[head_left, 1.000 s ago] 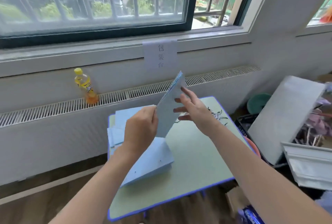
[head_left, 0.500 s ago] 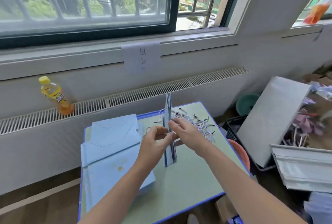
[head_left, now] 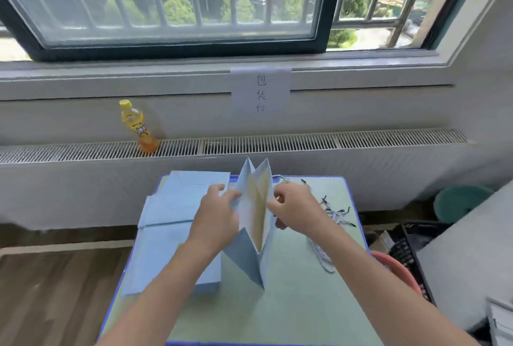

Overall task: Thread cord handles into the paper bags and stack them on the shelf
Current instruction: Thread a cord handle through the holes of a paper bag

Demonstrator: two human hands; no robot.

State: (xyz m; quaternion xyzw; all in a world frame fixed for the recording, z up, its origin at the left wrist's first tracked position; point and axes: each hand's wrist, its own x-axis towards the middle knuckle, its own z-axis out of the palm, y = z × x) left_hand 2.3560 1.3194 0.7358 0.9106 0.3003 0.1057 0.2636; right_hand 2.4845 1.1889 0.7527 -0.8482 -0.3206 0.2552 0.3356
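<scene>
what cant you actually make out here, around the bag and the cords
- Head view: whether the paper bag has handle holes or a cord threaded; too small, and the left hand and right hand cover its sides.
- Right hand's grip: cord or bag edge, fingers hide it.
- Loose cords: count, tangled and blurred.
- Shelf: not in view.

Bright daylight enters through the window (head_left: 177,4) across the top of the frame. Shadows soft, faint. Wide-angle bending at the edges; slight motion softness on the forearms, lower frame.

matt paper bag (head_left: 254,215), wood floor (head_left: 55,284)
</scene>
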